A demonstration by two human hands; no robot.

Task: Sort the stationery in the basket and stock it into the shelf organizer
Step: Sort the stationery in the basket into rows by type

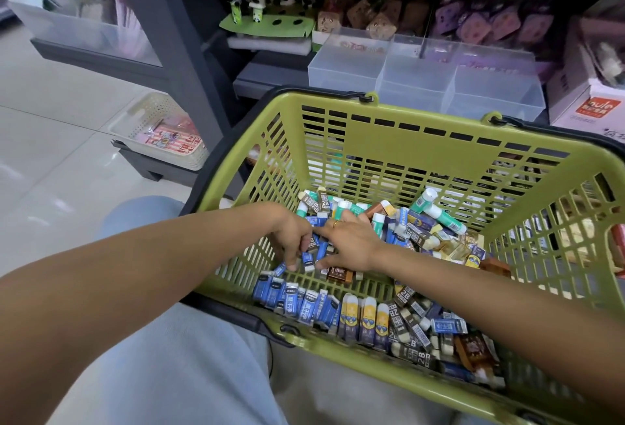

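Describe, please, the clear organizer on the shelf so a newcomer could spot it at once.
Look just beyond the far rim of the green basket. On the shelf edge stands the clear organizer, a frosted plastic box split into compartments. Unlike the panda, brown and purple goods behind it, it looks nearly empty.

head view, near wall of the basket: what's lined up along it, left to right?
Blue erasers → yellow-topped erasers → dark 2B erasers → brown erasers, all inside the green basket.
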